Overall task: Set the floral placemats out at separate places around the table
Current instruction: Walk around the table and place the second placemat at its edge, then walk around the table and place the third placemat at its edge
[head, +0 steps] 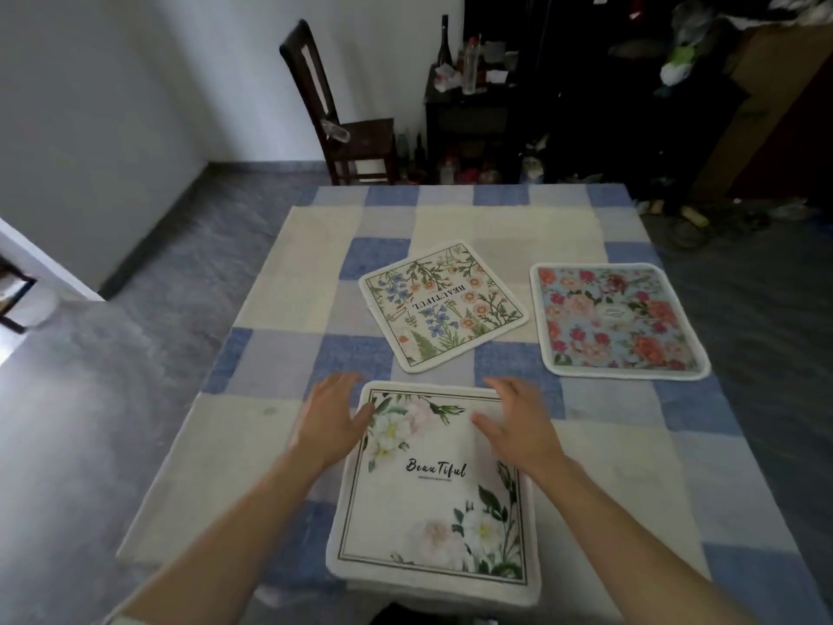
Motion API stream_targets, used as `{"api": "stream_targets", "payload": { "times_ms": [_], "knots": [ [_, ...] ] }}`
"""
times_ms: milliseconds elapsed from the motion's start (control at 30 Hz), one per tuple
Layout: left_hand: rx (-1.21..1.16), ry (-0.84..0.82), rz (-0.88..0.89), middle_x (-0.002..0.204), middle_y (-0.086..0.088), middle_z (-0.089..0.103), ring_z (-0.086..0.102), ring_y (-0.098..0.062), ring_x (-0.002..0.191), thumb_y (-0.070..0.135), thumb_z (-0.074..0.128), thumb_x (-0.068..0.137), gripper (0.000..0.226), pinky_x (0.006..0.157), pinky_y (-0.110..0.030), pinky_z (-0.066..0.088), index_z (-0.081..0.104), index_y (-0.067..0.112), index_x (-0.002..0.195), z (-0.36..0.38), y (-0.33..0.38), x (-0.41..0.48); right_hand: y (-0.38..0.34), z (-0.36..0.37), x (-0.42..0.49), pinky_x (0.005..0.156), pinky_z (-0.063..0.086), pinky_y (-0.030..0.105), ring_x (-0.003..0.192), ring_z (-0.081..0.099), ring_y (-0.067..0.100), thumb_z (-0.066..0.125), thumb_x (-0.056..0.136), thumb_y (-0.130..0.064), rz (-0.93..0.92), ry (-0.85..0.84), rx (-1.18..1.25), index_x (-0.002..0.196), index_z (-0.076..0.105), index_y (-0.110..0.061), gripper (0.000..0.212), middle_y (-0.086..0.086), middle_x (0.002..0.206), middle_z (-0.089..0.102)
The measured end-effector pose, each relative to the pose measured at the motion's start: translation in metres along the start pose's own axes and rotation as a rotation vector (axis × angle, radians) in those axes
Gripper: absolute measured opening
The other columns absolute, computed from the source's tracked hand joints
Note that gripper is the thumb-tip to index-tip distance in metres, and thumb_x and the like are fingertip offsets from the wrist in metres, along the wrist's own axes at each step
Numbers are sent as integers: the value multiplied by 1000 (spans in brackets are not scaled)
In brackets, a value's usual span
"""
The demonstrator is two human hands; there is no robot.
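Three floral placemats lie on a blue and cream checked table (279, 281). A white mat with pale roses and the word "Beautiful" (432, 498) is nearest me, at the front edge. A cream mat with blue and orange wildflowers (444, 306) lies askew in the middle. A light blue mat with pink and red roses (620, 320) lies at the right. My left hand (331, 421) hovers with straight fingers at the white mat's far left corner. My right hand (518, 421) is spread over its far right part. Neither hand holds anything.
A dark wooden chair (342, 115) stands beyond the table's far edge on the grey floor. A dark cabinet with bottles (469, 97) and cluttered shelves fill the back right. A white wall runs along the left.
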State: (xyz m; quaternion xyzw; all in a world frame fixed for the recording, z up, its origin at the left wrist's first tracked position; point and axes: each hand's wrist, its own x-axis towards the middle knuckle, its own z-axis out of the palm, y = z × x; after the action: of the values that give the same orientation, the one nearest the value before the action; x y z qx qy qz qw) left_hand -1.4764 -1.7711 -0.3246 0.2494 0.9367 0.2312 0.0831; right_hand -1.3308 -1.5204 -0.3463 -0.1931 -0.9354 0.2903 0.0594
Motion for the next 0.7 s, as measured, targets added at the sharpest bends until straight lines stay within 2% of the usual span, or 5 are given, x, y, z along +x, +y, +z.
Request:
{"api": "stream_targets", "payload": {
  "times_ms": [133,367,533,700],
  "knots": [
    [-7,39,38,133,-10,55,46,-29,125,27,67,87,44,107,-38,34,54,14,127,-17,3,-16,-22,-3,-13,107,31,37,128,38,22,61,87,-46,-35,43,27,135,46,-16,58,5,135,48],
    [-42,52,94,131,-10,56,48,-28,121,27,67,86,45,105,-40,36,55,13,127,-47,-20,-38,-64,-3,-42,108,31,34,128,37,21,58,91,-37,-67,79,-29,136,44,-14,53,6,136,47],
    [-122,144,129,128,-10,57,50,-28,118,25,69,86,44,103,-33,33,56,11,125,-89,-71,-64,-127,21,-62,106,31,33,129,36,24,60,89,-36,-52,121,-74,138,42,-12,57,9,137,45],
    [-192,145,152,134,-5,53,47,-24,123,32,64,88,46,106,-38,37,51,16,129,-125,-135,-102,-201,69,-95,103,37,34,123,44,23,62,85,-37,-66,126,-189,137,42,-18,59,6,133,49]
  ]
}}
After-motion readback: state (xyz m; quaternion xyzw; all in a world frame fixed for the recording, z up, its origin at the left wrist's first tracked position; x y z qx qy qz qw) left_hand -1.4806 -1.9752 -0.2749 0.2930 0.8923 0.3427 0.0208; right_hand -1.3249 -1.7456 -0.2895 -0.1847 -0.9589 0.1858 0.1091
